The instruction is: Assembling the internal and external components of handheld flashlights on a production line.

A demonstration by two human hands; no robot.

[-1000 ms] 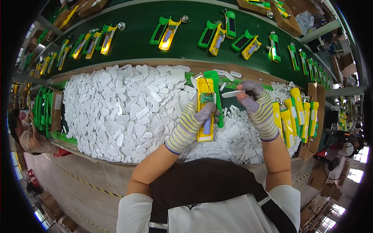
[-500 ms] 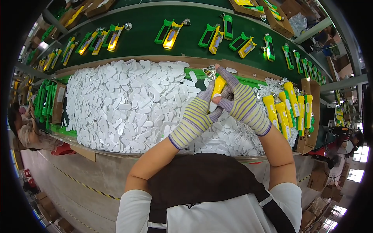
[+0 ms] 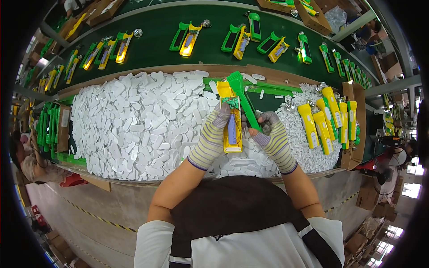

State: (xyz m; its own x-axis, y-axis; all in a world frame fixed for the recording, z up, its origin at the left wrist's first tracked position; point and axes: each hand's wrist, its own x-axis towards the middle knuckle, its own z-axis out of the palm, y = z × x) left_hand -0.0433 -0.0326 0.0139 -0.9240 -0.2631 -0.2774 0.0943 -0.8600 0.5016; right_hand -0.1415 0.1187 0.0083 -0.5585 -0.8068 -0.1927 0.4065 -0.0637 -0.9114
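Note:
My left hand, in a striped fingerless glove, is closed on the yellow torch housing. The housing's inside faces up and shows a green circuit board and a lilac battery cell. A long green cover lies slanted along the housing's right edge, its top end over the housing's top. My right hand, gloved the same way, pinches the cover's lower end between thumb and fingers. Both hands are above a heap of white oval plastic pieces.
Smaller white bits lie at right, with several yellow-and-green torches on them beside a cardboard wall. Beyond a low cardboard edge, the green conveyor carries open torches, some lit. Green frames stand at far left.
Half a second ago both hands held a yellow torch with its outer side and metal reflector showing. Now an opened housing shows its inside, and my right hand has moved lower, on the green cover.

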